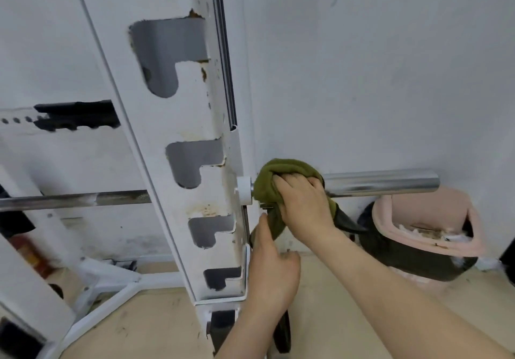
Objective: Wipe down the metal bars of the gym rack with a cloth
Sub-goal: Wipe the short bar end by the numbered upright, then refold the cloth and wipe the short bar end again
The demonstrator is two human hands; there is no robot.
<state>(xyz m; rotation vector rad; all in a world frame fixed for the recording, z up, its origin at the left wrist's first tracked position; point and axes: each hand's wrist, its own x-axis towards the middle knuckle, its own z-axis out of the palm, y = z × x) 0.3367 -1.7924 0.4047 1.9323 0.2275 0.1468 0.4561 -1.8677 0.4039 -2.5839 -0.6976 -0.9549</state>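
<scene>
A white gym rack upright (pixel 195 163) with hook-shaped slots and rust spots runs down the middle of the head view. A chrome bar (pixel 384 183) sticks out to the right of it through a white collar (pixel 244 188); its thinner part (pixel 75 199) continues to the left. An olive-green cloth (pixel 278 174) is wrapped over the bar just right of the collar. My right hand (pixel 303 205) presses and grips the cloth on the bar. My left hand (pixel 273 269) is below it, pinching the cloth's hanging end (pixel 271 226) beside the upright.
A pink-lined dark pet bed (pixel 423 236) lies on the floor against the white wall under the bar's free end. The rack's white base legs (pixel 111 283) spread on the beige floor at the lower left. A black pad (pixel 78 116) sits behind the upright.
</scene>
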